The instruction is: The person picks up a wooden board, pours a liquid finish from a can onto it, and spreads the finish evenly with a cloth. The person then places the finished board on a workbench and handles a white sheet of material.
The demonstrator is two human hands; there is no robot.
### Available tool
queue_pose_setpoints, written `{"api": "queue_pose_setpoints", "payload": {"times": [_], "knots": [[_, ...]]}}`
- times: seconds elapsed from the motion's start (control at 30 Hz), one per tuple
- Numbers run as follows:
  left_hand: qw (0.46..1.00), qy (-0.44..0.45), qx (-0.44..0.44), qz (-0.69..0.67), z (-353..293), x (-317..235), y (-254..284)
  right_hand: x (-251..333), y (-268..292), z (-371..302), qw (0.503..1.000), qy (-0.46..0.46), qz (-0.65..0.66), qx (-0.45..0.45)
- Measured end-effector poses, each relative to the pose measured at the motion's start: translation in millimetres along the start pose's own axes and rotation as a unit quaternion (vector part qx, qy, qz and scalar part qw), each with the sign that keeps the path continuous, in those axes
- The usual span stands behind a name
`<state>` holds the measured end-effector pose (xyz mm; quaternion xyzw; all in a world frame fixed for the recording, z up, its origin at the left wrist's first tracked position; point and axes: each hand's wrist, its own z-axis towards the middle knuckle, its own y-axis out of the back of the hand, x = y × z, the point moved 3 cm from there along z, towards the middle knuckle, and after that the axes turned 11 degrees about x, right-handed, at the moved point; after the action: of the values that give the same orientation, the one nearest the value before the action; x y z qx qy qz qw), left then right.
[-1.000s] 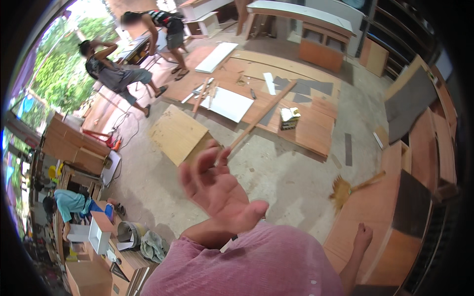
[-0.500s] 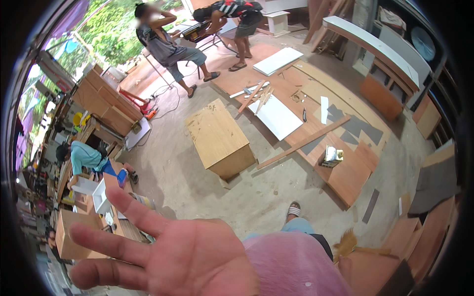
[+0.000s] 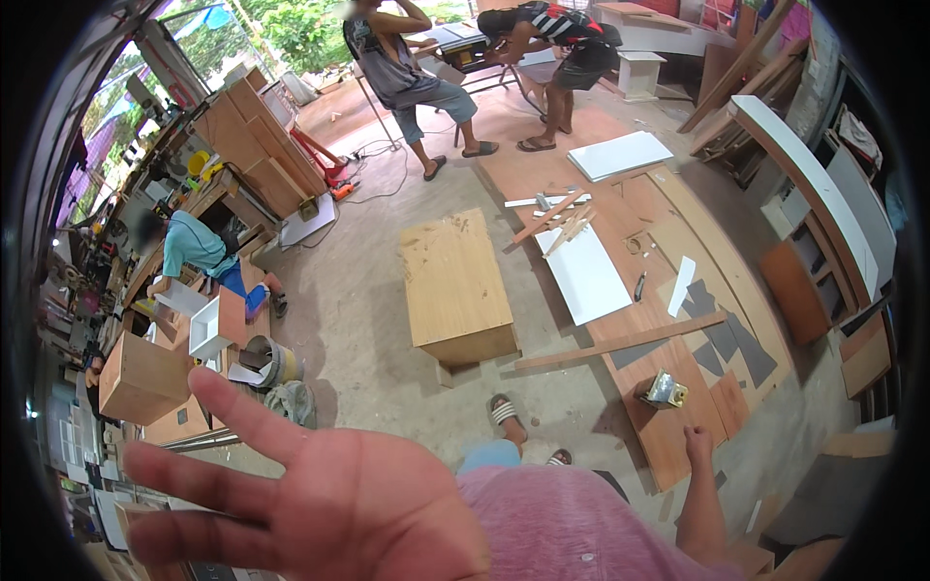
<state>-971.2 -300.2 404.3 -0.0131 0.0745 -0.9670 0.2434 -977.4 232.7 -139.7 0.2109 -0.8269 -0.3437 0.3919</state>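
Observation:
My left hand fills the lower left, palm turned up toward the camera, its fingers spread and pointing left with nothing in them. At the lower right, my right hand hangs with its fingers curled in; nothing shows in it. Just beyond the right hand, a metal can with a yellowish cap stands on a low brown plywood sheet. A long wooden strip lies across that sheet. Past my left fingertips stand a grey bucket and a white drawer-like box.
A wooden cabinet stands mid-floor. White panels, a knife and dark sheet scraps lie on the plywood. Two people are by a table saw; another crouches at left. A curved white-topped counter stands right.
The view has swung left, so the cabinet and plywood sit further right. My right forearm and curled hand now show clearly beside the can. My left hand stays spread, slightly lower.

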Motion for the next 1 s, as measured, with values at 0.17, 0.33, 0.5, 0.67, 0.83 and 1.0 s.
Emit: {"api": "queue_pose_setpoints", "payload": {"times": [0.17,0.33,0.5,0.67,0.83,1.0], "knots": [[0.988,0.050,-0.060,0.133,0.3,72.8,-10.4,40.9,-43.5,39.3,0.996,-0.016,-0.059,0.068],[0.973,0.205,-0.063,-0.090,-86.3,203.3,12.2,59.0,-41.7,14.6,0.976,-0.084,-0.170,0.105],[0.746,0.614,0.247,0.079,-296.1,357.8,-7.1,79.4,-69.4,54.8,0.988,-0.077,-0.082,0.104],[0.389,0.738,0.514,0.200,-527.7,401.2,-3.1,101.0,-100.8,130.6,0.987,-0.004,-0.052,0.154],[0.264,0.654,0.649,0.286,-651.0,414.9,-9.6,144.0,-180.8,240.0,0.971,0.051,-0.143,0.186],[0.177,0.577,0.717,0.348,-700.8,441.9,-15.1,108.3,-322.4,380.1,0.955,-0.034,0.125,0.266]]}}
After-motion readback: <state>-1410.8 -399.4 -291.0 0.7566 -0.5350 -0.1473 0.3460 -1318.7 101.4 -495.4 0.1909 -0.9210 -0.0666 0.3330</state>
